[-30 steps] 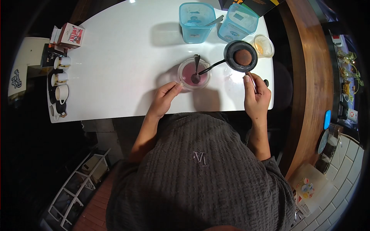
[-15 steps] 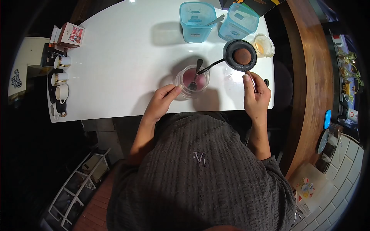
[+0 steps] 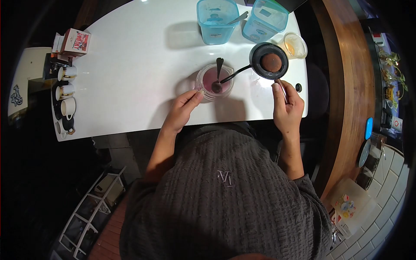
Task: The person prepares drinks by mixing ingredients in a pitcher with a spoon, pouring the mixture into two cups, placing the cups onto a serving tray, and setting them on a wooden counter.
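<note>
My left hand (image 3: 183, 110) is closed at the near-left side of a clear jug (image 3: 200, 79), fingertips pinched at its handle. Pinkish-purple contents show inside the jug, and a dark spoon (image 3: 219, 67) stands in it, its handle leaning away from me. In my right hand (image 3: 288, 106) is the handle of a black gooseneck kettle (image 3: 259, 65) with a round brown knob on its lid. The kettle's thin spout points left, and its tip overlaps the jug's opening beside the spoon. My right thumb lies along the top of the handle.
Two blue translucent tubs (image 3: 216, 34) stand at the back, a spoon handle sticking out of the left one. A clear cup with yellowish contents (image 3: 295, 45) sits behind the kettle. White mugs (image 3: 68, 108) and a small box (image 3: 77, 42) line the table's left edge.
The view has shifted slightly, so the jug and tubs appear a little farther up and left. Both hands keep their holds, and the spout tip stays over the jug.
</note>
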`<control>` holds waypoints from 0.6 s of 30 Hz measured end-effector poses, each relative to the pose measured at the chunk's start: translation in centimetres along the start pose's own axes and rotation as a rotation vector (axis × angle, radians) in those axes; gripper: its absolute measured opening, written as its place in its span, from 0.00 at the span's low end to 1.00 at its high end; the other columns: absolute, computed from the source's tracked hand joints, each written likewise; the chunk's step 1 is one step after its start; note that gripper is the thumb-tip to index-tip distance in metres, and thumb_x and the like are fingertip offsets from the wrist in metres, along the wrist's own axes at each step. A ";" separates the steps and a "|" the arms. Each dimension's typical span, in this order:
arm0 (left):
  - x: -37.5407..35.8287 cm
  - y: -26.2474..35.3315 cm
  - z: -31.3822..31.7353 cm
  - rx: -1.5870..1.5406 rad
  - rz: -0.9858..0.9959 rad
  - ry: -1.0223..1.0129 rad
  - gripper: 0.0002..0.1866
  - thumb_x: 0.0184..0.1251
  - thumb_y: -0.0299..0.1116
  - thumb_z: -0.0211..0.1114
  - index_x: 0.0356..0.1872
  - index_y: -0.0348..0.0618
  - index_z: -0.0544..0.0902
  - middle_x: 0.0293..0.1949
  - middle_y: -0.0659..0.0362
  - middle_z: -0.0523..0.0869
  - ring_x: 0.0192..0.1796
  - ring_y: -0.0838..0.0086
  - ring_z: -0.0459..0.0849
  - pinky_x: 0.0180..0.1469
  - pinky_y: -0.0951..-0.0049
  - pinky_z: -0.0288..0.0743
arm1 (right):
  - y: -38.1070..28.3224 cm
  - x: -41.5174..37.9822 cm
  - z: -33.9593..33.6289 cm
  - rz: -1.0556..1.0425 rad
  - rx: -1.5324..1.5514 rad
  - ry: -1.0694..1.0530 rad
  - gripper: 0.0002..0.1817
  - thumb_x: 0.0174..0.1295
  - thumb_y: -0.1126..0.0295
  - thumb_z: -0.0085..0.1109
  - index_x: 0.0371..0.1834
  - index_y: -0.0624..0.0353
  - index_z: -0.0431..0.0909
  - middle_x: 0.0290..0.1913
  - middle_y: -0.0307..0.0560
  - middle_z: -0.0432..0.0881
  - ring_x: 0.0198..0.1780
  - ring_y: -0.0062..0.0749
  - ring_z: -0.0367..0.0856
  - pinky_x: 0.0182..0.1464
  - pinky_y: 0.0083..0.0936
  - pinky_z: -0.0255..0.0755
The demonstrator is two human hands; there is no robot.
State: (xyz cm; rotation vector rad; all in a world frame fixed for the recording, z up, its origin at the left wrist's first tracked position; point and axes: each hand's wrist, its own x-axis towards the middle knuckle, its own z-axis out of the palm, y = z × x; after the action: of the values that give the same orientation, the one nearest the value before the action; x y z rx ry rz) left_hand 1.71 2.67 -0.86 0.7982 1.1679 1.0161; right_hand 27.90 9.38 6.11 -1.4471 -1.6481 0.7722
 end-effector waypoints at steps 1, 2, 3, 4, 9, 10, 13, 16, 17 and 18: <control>0.1 -0.1 0.1 0.007 0.005 -0.011 0.12 0.74 0.38 0.55 0.34 0.42 0.79 0.27 0.73 0.68 0.31 0.88 0.61 0.35 0.84 0.56 | 0.0 0.0 0.0 0.001 -0.002 0.001 0.12 0.64 0.71 0.59 0.41 0.73 0.79 0.35 0.55 0.86 0.35 0.25 0.84 0.40 0.20 0.74; 0.3 -0.1 0.2 0.013 0.010 -0.021 0.12 0.74 0.38 0.54 0.32 0.43 0.77 0.26 0.72 0.67 0.29 0.86 0.59 0.33 0.82 0.54 | 0.0 -0.1 -0.1 0.000 -0.004 0.004 0.12 0.64 0.71 0.59 0.41 0.73 0.79 0.35 0.55 0.86 0.35 0.25 0.84 0.40 0.19 0.74; 0.4 -0.3 0.2 0.013 0.011 -0.023 0.12 0.74 0.38 0.54 0.32 0.43 0.77 0.26 0.72 0.67 0.29 0.86 0.59 0.33 0.82 0.54 | 0.0 -0.1 -0.1 -0.002 -0.005 0.006 0.12 0.64 0.71 0.59 0.41 0.73 0.79 0.35 0.55 0.86 0.35 0.25 0.84 0.40 0.19 0.74; 0.6 -0.4 0.3 0.000 -0.007 -0.038 0.12 0.75 0.38 0.53 0.32 0.43 0.77 0.26 0.72 0.66 0.29 0.86 0.59 0.33 0.83 0.54 | -0.1 -0.1 -0.2 -0.003 -0.006 0.008 0.12 0.64 0.71 0.59 0.41 0.73 0.79 0.35 0.55 0.86 0.35 0.25 0.84 0.40 0.19 0.74; 0.9 -0.6 0.8 -0.011 -0.015 -0.060 0.13 0.75 0.38 0.52 0.31 0.45 0.76 0.25 0.72 0.65 0.28 0.86 0.59 0.32 0.83 0.54 | -0.3 -0.3 -0.6 0.018 -0.009 0.016 0.12 0.64 0.71 0.59 0.42 0.73 0.79 0.35 0.55 0.86 0.35 0.23 0.83 0.39 0.19 0.74; 1.0 -0.5 0.8 -0.001 -0.019 -0.055 0.13 0.75 0.38 0.52 0.31 0.45 0.75 0.25 0.72 0.65 0.28 0.86 0.59 0.32 0.83 0.54 | -0.2 -0.4 -0.6 0.019 -0.009 0.022 0.12 0.64 0.71 0.59 0.42 0.73 0.79 0.35 0.55 0.86 0.35 0.23 0.83 0.39 0.19 0.74; 1.1 -0.1 0.9 0.013 -0.023 -0.068 0.13 0.75 0.39 0.52 0.31 0.45 0.75 0.25 0.71 0.65 0.28 0.86 0.59 0.32 0.83 0.54 | 0.1 -0.6 -0.8 0.014 0.014 0.043 0.12 0.64 0.71 0.59 0.42 0.73 0.79 0.34 0.54 0.86 0.34 0.22 0.82 0.39 0.18 0.74; 1.5 -0.3 0.7 0.025 -0.032 -0.095 0.12 0.75 0.38 0.52 0.31 0.45 0.76 0.25 0.71 0.66 0.28 0.86 0.60 0.32 0.83 0.55 | 0.2 -0.9 -1.2 0.061 0.006 0.039 0.13 0.64 0.70 0.59 0.42 0.72 0.79 0.34 0.53 0.86 0.34 0.21 0.81 0.39 0.18 0.74; 1.7 -0.5 0.7 0.034 -0.043 -0.105 0.12 0.75 0.38 0.52 0.31 0.45 0.76 0.25 0.71 0.66 0.28 0.86 0.60 0.33 0.83 0.55 | 0.3 -1.0 -1.2 0.063 0.011 0.044 0.13 0.65 0.70 0.59 0.43 0.73 0.79 0.34 0.52 0.86 0.35 0.22 0.81 0.40 0.18 0.74; 1.8 -0.6 0.8 0.036 -0.040 -0.110 0.12 0.75 0.38 0.52 0.31 0.45 0.76 0.25 0.71 0.66 0.28 0.86 0.60 0.33 0.83 0.55 | 0.4 -1.0 -1.3 0.064 0.016 0.049 0.14 0.65 0.69 0.59 0.43 0.73 0.79 0.34 0.52 0.86 0.36 0.22 0.81 0.42 0.18 0.74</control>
State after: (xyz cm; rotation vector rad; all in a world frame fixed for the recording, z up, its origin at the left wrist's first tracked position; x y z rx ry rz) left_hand 2.72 4.18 -1.89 0.8460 1.1063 0.9090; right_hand 29.23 8.34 6.25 -1.5024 -1.5623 0.7772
